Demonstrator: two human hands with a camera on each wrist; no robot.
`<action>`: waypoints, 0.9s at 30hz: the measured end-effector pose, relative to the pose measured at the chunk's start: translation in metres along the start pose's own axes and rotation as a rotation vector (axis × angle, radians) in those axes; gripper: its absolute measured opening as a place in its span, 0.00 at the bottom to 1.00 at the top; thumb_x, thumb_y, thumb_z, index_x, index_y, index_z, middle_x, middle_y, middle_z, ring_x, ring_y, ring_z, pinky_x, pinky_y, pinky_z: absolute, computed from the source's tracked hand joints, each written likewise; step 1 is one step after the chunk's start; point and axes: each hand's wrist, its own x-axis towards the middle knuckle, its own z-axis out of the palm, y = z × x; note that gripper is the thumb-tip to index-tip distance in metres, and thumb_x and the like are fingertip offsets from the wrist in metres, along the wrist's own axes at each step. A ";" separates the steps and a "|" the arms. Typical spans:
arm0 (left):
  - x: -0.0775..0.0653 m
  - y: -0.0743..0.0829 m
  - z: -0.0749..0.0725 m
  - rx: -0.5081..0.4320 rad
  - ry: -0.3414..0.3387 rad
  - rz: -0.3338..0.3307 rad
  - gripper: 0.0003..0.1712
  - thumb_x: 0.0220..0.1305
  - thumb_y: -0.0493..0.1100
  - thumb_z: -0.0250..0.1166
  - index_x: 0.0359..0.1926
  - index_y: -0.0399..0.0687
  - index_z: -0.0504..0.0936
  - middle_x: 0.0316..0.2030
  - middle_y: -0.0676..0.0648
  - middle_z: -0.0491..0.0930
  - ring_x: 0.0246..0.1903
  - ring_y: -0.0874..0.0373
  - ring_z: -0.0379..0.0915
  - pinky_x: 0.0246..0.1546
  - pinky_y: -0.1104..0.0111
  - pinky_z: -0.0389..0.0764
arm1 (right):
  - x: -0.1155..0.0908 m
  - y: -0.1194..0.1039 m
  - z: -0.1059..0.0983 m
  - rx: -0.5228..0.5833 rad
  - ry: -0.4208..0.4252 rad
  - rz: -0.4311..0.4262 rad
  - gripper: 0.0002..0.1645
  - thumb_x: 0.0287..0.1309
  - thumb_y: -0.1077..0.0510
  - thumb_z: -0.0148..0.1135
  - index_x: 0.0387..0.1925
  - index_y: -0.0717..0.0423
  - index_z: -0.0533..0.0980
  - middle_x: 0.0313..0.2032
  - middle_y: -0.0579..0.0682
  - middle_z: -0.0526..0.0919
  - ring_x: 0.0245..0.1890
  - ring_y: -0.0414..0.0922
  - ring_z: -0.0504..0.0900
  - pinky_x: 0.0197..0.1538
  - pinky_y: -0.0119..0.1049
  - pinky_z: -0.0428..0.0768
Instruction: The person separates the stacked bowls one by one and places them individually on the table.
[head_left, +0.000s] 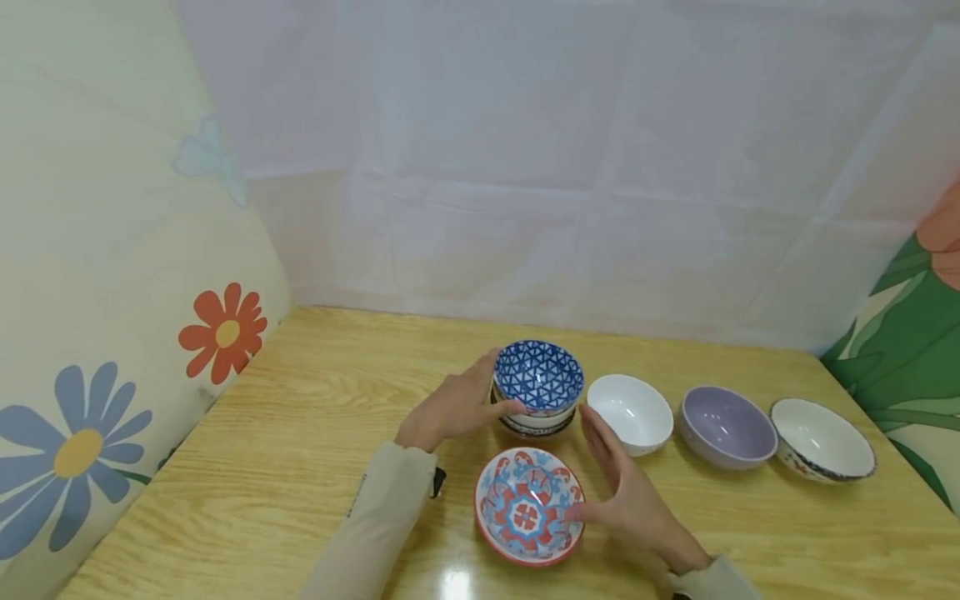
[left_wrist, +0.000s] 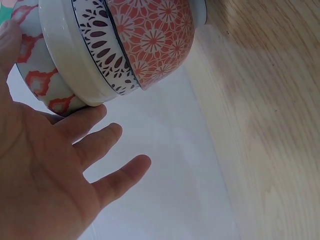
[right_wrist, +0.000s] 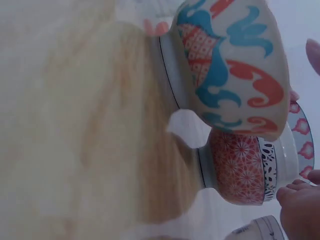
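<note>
In the head view my left hand (head_left: 457,404) holds the top bowl (head_left: 538,375) of a stack, thumb at its front and fingers at its left side. That bowl is blue-and-white inside, with red motifs outside. Beneath it in the left wrist view sit a cream bowl (left_wrist: 70,55), a dark-patterned white band (left_wrist: 102,42) and a red floral bowl (left_wrist: 155,40). My right hand (head_left: 633,504) is spread at the right of a red-and-blue patterned bowl (head_left: 527,508), its thumb by the rim; contact is unclear. This bowl stands upright in front of the stack.
To the right of the stack stand a white bowl (head_left: 630,414), a purple bowl (head_left: 727,427) and a white bowl with a dark rim (head_left: 822,439), in a row. The wooden table (head_left: 262,483) meets a white cloth backdrop (head_left: 487,250) at the back.
</note>
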 end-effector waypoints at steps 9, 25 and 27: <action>-0.002 0.001 0.001 -0.018 -0.001 -0.010 0.55 0.60 0.68 0.58 0.75 0.48 0.42 0.72 0.42 0.56 0.66 0.41 0.62 0.64 0.49 0.66 | 0.014 -0.003 -0.004 -0.085 0.083 0.105 0.67 0.41 0.67 0.75 0.74 0.64 0.40 0.73 0.68 0.40 0.73 0.54 0.43 0.65 0.17 0.54; -0.003 0.001 -0.002 -0.022 -0.006 0.014 0.55 0.60 0.68 0.58 0.76 0.49 0.42 0.73 0.44 0.53 0.66 0.42 0.60 0.64 0.48 0.64 | 0.046 -0.003 -0.005 -0.185 0.133 0.225 0.67 0.44 0.63 0.75 0.75 0.57 0.39 0.74 0.61 0.43 0.74 0.60 0.43 0.70 0.54 0.51; -0.003 0.001 -0.001 -0.026 -0.005 0.012 0.55 0.60 0.68 0.58 0.76 0.49 0.42 0.73 0.44 0.54 0.66 0.42 0.61 0.64 0.48 0.65 | 0.049 -0.003 -0.006 -0.184 0.134 0.236 0.68 0.44 0.62 0.76 0.75 0.57 0.39 0.74 0.61 0.42 0.74 0.59 0.42 0.71 0.53 0.50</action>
